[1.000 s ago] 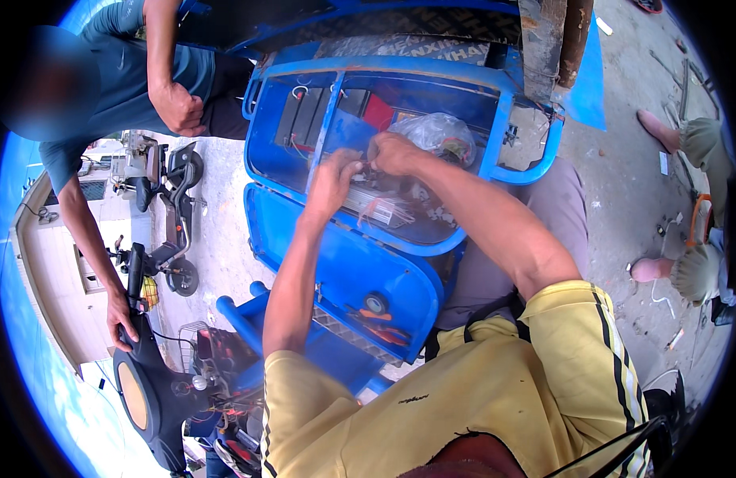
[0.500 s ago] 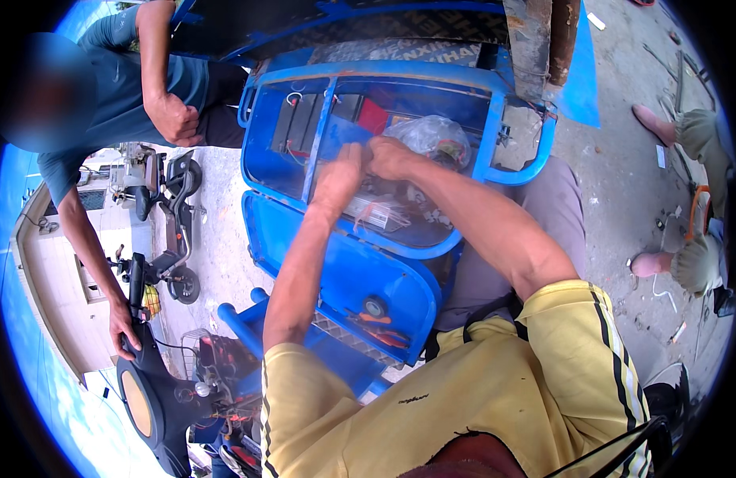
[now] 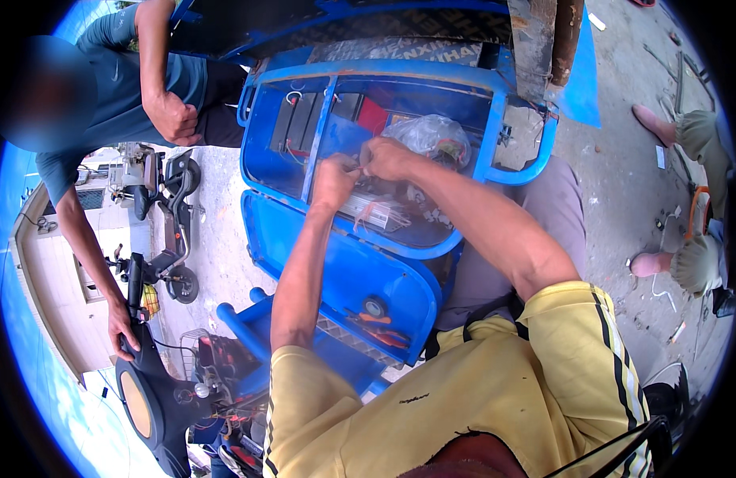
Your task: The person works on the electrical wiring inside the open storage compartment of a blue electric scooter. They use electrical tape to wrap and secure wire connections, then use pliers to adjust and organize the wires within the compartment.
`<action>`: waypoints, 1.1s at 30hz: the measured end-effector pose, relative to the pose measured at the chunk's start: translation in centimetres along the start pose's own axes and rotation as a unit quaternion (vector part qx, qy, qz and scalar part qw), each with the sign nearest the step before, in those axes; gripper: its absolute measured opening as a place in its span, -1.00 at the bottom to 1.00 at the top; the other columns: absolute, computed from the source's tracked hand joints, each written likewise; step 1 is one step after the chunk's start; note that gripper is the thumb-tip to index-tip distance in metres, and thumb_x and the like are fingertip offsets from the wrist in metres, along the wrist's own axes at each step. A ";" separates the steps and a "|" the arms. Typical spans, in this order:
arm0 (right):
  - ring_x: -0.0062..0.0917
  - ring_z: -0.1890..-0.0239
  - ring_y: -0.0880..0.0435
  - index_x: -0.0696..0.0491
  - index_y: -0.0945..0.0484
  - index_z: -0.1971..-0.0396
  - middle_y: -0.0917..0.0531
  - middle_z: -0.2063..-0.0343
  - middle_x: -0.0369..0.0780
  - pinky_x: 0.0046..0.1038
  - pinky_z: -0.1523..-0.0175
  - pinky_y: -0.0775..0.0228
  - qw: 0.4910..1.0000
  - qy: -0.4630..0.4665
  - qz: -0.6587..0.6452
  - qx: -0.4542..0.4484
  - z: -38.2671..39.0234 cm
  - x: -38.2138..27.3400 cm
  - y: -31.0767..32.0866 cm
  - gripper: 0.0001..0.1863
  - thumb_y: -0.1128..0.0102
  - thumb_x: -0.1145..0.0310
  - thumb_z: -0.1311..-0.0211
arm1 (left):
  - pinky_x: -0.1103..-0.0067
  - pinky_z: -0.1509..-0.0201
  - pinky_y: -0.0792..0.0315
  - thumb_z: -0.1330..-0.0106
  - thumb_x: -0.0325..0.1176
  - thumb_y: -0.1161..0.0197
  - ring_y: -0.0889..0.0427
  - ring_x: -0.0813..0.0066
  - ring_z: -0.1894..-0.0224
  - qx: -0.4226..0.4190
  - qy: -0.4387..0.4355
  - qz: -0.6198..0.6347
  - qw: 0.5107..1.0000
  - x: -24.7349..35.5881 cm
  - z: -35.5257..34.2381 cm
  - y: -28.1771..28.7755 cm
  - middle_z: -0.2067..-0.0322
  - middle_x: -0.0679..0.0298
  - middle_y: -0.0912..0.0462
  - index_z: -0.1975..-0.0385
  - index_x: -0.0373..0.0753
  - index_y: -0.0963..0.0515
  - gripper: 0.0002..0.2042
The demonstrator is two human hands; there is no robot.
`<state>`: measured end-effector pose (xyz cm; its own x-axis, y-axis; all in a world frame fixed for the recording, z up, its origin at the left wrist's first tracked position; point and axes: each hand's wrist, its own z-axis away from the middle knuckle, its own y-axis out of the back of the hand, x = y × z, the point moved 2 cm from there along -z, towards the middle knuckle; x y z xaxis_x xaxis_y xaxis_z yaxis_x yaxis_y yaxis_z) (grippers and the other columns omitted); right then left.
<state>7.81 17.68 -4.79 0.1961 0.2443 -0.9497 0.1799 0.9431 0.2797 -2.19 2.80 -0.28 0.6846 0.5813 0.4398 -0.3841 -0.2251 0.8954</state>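
Over the open blue seat box [image 3: 368, 72] of a vehicle, my two hands meet with closed fingers. My left hand [image 3: 334, 182] and my right hand [image 3: 386, 159] pinch at something small between them, too small to make out. Below them inside the box lies a silvery finned metal unit [image 3: 377, 213] with reddish wires. A clear plastic bag [image 3: 428, 137] with things in it sits just beyond my right hand. Dark batteries [image 3: 301, 121] with a white loop stand in the left compartment, past a blue divider bar [image 3: 323, 127].
The blue lid [image 3: 328, 251] hangs open towards me, holding a black roll [image 3: 374, 307] and an orange-handled tool [image 3: 384, 338]. At left a person [image 3: 145, 88] grips a scooter's handlebar [image 3: 137, 287]. Another person's legs [image 3: 694, 143] stand at the right.
My left hand has shifted a little down and left, opening a small gap to my right hand. Both hands remain closed.
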 end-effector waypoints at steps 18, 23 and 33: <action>-0.19 -0.07 -0.74 0.09 -0.77 0.19 -0.78 0.07 -0.02 -0.23 -0.15 -0.55 1.000 -0.007 0.007 -0.005 -0.3 0.3 -0.2 -0.75 -0.47 0.32 -0.16 | 0.48 -0.07 -0.62 -0.30 -0.65 -0.43 -0.77 0.34 0.02 -0.030 -0.043 0.114 0.992 0.7 1.6 1.2 0.00 0.11 -0.76 0.10 -0.45 -0.73 -0.81; -0.12 -0.15 -0.71 0.09 -0.78 0.14 -0.78 0.01 -0.02 -0.18 -0.21 -0.54 0.999 0.005 0.034 0.032 0.0 0.3 0.0 -0.71 -0.45 0.28 -0.18 | 0.40 -0.15 -0.61 -0.49 -0.54 -0.27 -0.75 0.20 -0.09 -0.002 -0.156 -0.005 0.988 3.5 3.0 2.5 -0.04 0.06 -0.75 0.02 -0.43 -0.72 -0.82; -0.10 -0.10 -0.74 0.09 -0.76 0.15 -0.79 0.05 0.00 -0.17 -0.15 -0.56 0.999 -0.011 0.009 0.029 0.5 -0.5 0.2 -0.76 -0.40 0.33 -0.21 | 0.46 0.09 -0.57 -0.49 -0.43 -0.36 -0.70 0.42 0.18 -0.114 0.026 0.117 0.986 -0.1 -0.4 1.3 0.15 0.16 -0.74 0.14 -0.46 -0.77 -0.81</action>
<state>8.24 17.65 -4.16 0.2212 0.2551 -0.9413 0.2311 0.9240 0.3047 -2.98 2.80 0.77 0.5309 0.5745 0.6230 -0.6607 -0.1798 0.7288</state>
